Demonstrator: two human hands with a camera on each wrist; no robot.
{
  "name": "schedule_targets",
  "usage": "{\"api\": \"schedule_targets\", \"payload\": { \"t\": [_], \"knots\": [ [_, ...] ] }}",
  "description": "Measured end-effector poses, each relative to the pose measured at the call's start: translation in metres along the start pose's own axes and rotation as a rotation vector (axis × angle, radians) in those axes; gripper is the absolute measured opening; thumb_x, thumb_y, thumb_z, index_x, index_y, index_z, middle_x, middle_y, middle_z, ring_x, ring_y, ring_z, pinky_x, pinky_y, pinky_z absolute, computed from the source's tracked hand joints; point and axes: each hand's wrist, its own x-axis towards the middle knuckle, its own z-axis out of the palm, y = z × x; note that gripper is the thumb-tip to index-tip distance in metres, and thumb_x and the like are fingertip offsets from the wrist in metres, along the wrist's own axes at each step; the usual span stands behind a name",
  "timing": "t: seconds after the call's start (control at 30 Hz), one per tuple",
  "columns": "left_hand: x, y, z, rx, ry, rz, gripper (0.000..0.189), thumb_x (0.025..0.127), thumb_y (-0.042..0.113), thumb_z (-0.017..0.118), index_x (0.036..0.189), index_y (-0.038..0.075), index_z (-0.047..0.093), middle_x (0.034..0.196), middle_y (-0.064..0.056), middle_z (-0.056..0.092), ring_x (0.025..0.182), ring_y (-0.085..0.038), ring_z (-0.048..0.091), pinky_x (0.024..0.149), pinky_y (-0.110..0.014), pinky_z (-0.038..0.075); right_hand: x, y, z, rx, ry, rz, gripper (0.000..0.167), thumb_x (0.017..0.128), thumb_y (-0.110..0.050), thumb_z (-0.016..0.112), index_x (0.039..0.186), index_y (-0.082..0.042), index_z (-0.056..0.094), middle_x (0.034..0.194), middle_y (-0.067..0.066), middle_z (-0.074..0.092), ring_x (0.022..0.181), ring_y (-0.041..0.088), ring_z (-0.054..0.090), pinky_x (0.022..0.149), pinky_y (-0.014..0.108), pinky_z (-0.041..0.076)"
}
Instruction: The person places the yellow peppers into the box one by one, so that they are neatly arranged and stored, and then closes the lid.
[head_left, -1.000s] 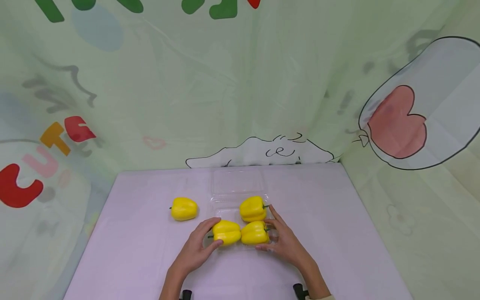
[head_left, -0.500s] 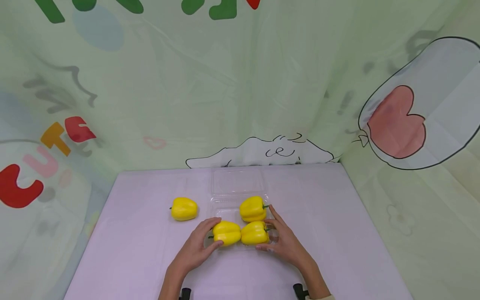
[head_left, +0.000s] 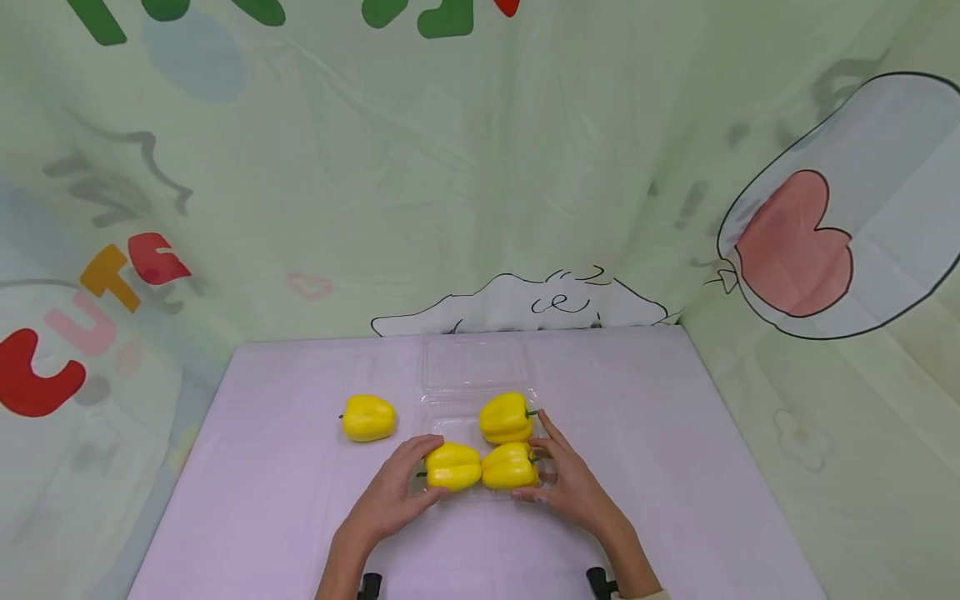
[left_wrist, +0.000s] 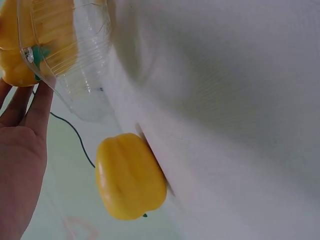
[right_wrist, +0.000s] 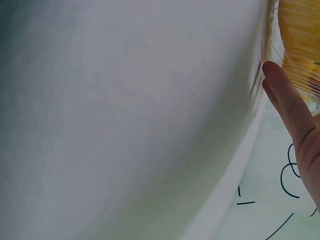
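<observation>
A clear plastic container (head_left: pixel 450 429) lies with its lid (head_left: pixel 476 364) folded back. My left hand (head_left: pixel 393 487) holds a yellow bell pepper (head_left: pixel 453 467) at the container's front left, fingers behind it and thumb in front. In the left wrist view its green stem (left_wrist: pixel 40 56) shows near the plastic wall. My right hand (head_left: pixel 570 483) holds the container's right side, beside the front-right yellow bell pepper (head_left: pixel 510 467). Straight fingers (right_wrist: pixel 292 105) lie along the outer wall in the right wrist view. Behind them in the container sits another yellow bell pepper (head_left: pixel 506 418).
One more yellow bell pepper (head_left: pixel 368 418) lies on the pale lilac table (head_left: pixel 285 500), left of the container; the left wrist view shows it too. A printed green curtain (head_left: pixel 480 183) hangs behind and at both sides of the table.
My left thumb has slipped slightly toward the front side of its pepper. The right hand, the container and the other peppers stay in place.
</observation>
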Motion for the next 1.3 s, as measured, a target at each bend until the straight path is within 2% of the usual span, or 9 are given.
{"api": "schedule_targets", "payload": {
  "t": [0.33, 0.53, 0.87, 1.3],
  "knots": [
    [0.003, 0.005, -0.002, 0.055, -0.016, 0.019, 0.069, 0.09, 0.028, 0.085, 0.151, 0.015, 0.057, 0.156, 0.003, 0.056, 0.146, -0.024, 0.054, 0.123, -0.052, 0.047, 0.001, 0.0, 0.001, -0.003, 0.007, 0.012, 0.094, 0.071, -0.028, 0.099, 0.152, -0.012, 0.055, 0.181, -0.001, 0.012, 0.138, 0.028, 0.061, 0.1, 0.036, 0.064],
    [0.006, 0.009, -0.008, 0.083, -0.026, 0.052, 0.066, 0.091, 0.029, 0.083, 0.15, 0.01, 0.059, 0.154, -0.001, 0.058, 0.143, -0.029, 0.057, 0.12, -0.055, 0.049, 0.001, -0.001, 0.001, -0.009, 0.01, 0.013, 0.094, 0.071, -0.027, 0.099, 0.152, -0.012, 0.054, 0.181, 0.0, 0.013, 0.138, 0.029, 0.061, 0.099, 0.036, 0.064],
    [0.01, 0.009, -0.011, 0.106, -0.095, 0.016, 0.064, 0.094, 0.035, 0.08, 0.15, 0.012, 0.06, 0.156, -0.001, 0.059, 0.145, -0.029, 0.056, 0.122, -0.053, 0.048, 0.001, 0.0, 0.001, -0.002, 0.008, 0.004, 0.091, 0.07, -0.027, 0.1, 0.149, -0.013, 0.057, 0.181, -0.002, 0.013, 0.138, 0.029, 0.061, 0.099, 0.035, 0.064],
    [0.011, 0.006, -0.011, 0.097, -0.11, 0.016, 0.065, 0.096, 0.034, 0.078, 0.152, 0.01, 0.057, 0.159, -0.004, 0.056, 0.147, -0.031, 0.054, 0.122, -0.054, 0.047, 0.002, 0.0, 0.002, -0.018, 0.014, 0.01, 0.087, 0.071, -0.029, 0.099, 0.146, -0.012, 0.059, 0.181, -0.002, 0.013, 0.137, 0.028, 0.061, 0.098, 0.034, 0.064]
  ]
}}
